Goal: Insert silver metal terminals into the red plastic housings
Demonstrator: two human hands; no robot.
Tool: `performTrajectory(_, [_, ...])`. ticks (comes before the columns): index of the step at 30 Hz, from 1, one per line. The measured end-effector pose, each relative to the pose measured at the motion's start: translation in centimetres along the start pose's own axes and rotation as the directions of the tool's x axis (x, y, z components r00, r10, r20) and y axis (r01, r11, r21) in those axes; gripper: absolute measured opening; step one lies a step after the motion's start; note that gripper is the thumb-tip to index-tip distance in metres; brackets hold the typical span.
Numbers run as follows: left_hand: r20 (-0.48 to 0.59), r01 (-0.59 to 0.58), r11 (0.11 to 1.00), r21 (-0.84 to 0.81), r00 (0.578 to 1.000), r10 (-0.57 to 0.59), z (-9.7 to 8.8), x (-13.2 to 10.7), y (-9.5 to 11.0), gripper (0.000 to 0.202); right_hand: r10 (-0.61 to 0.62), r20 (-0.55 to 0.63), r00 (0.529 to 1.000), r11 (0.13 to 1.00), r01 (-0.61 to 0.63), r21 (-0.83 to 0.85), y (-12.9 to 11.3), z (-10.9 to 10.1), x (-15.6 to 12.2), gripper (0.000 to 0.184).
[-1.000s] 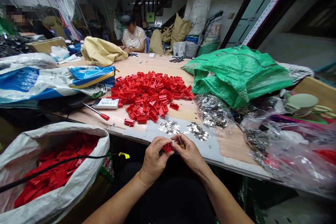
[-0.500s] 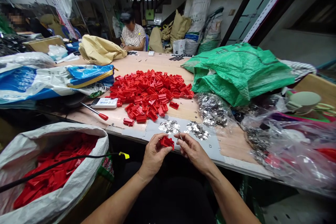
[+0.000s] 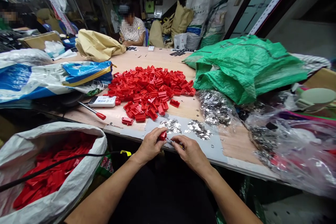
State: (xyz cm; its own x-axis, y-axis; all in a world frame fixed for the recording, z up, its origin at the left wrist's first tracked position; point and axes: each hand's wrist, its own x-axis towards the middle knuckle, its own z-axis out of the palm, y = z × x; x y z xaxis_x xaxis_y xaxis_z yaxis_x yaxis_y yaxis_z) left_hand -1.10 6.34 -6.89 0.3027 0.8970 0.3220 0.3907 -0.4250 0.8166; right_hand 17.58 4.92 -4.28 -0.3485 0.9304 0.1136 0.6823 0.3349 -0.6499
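Note:
My left hand (image 3: pixel 150 145) is closed round a small red plastic part (image 3: pixel 163 135) at the table's near edge. My right hand (image 3: pixel 190 152) pinches a thin metal tool (image 3: pixel 171 141) whose tip points at that part. Just beyond my hands lie two small heaps of shiny metal pieces (image 3: pixel 170 125) on a grey sheet. A big pile of red plastic parts (image 3: pixel 149 89) covers the middle of the wooden table (image 3: pixel 160 59).
A white sack of red parts (image 3: pixel 49 171) stands at lower left, a black cable across it. A red-handled screwdriver (image 3: pixel 92 111) and a white device (image 3: pixel 102 101) lie left of the pile. Green bag (image 3: pixel 246 66) and clear bags of metal pieces (image 3: pixel 275 136) are right. A person (image 3: pixel 131 29) sits at the far end.
Both hands have moved forward to the table edge. The red part sits deeper in my left hand, and the tool tip now lies against it.

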Motion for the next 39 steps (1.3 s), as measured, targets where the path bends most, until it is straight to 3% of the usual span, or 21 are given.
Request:
performTrajectory(15, [0.075,-0.002,1.000,-0.030,0.997,0.004,-0.5,0.3,-0.6,0.043,-0.034,0.067,0.997,0.995,0.040,-0.095,0.5,0.6,0.3,0.017])
performTrajectory(22, [0.068,-0.016,0.999,-0.027,0.998,0.018,-0.2,0.2,-0.8,0.041,-0.024,0.085,0.996,0.981,0.039,-0.190,-0.5,0.8,0.3,0.018])
performTrajectory(28, [0.038,-0.017,1.000,0.007,0.999,0.017,0.2,0.2,-1.1,0.043,0.031,0.006,0.999,0.963,-0.029,-0.267,-1.7,1.9,0.3,0.020])
performTrajectory(33, [0.022,0.023,1.000,-0.010,0.999,-0.023,0.1,0.1,-0.6,0.039,0.028,-0.014,1.000,0.985,-0.030,-0.169,-1.2,1.9,0.1,0.017])
performTrajectory(39, [-0.072,0.106,0.990,-0.090,0.991,-0.113,-0.5,-1.7,1.0,0.026,-0.023,-0.137,0.990,0.989,0.043,0.141,-0.7,1.8,-1.3,0.022])
